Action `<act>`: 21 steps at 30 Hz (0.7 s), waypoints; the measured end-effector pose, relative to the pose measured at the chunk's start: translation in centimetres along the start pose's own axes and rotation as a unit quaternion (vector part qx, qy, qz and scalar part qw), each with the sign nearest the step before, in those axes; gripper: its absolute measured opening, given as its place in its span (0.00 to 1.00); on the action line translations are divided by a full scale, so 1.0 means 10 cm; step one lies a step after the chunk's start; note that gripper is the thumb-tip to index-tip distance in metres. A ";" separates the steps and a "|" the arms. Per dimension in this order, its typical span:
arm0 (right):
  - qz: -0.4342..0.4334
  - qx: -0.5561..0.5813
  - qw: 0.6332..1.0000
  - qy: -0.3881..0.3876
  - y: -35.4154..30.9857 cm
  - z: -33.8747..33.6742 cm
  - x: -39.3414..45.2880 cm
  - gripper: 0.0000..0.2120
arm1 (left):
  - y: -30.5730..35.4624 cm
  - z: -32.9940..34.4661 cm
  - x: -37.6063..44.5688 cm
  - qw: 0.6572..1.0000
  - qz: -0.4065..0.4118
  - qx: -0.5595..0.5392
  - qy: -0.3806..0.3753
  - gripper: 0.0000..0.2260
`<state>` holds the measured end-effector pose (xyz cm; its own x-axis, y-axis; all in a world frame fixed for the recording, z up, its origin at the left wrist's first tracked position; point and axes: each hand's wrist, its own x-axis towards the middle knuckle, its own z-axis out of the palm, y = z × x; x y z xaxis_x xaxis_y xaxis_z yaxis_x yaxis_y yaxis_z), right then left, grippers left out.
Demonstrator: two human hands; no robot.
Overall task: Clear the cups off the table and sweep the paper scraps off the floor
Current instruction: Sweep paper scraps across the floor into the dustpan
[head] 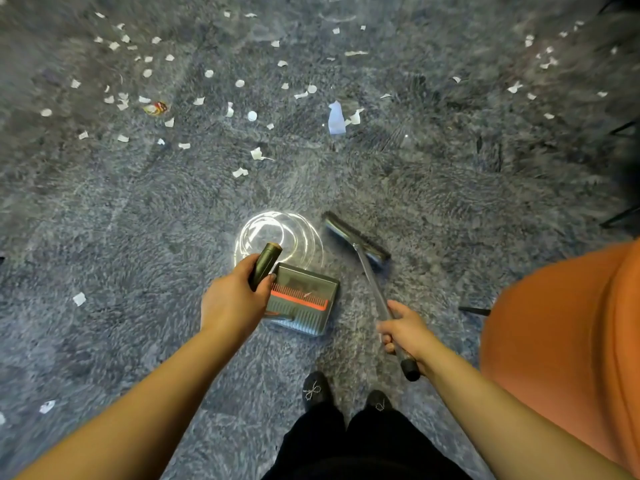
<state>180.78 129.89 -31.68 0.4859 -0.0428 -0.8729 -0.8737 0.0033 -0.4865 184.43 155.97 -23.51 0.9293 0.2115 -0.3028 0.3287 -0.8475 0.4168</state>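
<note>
Many white paper scraps [239,172] lie scattered over the grey carpet ahead of me, with a larger pale piece [336,118] and a small red and yellow wrapper [156,108] among them. My left hand [235,299] grips the dark handle of a grey dustpan [304,303] with an orange comb strip, standing on the floor in front of my feet. My right hand [403,329] is closed on the metal pole of a broom, whose brush head [355,239] rests on the carpet to the right of the dustpan. No cups or table are in view.
An orange rounded seat [561,344] fills the right side, close to my right arm. Dark chair legs [620,220] show at the right edge. A bright ring of light glare [277,233] sits on the carpet behind the dustpan. My black shoes [315,389] are below.
</note>
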 end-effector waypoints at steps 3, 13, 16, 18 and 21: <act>-0.026 0.013 0.999 0.021 -0.33 -0.11 0.03 0.33 | 0.10 -0.04 0.19 1.000 0.001 -0.016 0.008 0.17; -0.082 0.028 0.996 0.034 -1.75 -0.77 0.46 0.26 | 1.07 -0.15 1.44 0.998 0.018 -0.039 0.044 0.17; -0.068 0.029 0.997 0.034 -2.20 -1.00 0.69 0.26 | 1.42 -0.20 1.87 0.998 0.016 -0.036 0.053 0.17; -0.057 0.019 0.998 0.035 -2.48 -1.11 0.84 0.27 | 1.62 -0.26 2.13 0.997 0.015 -0.037 0.062 0.18; -0.042 0.012 0.998 0.034 -2.91 -1.24 1.06 0.29 | 1.91 -0.35 2.53 0.996 0.022 -0.041 0.078 0.18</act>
<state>211.07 116.99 -26.30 0.5540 -0.1118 -0.8250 -0.8288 0.0199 -0.5593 214.77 146.86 -20.23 0.9558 0.2536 -0.1487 0.2939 -0.8160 0.4977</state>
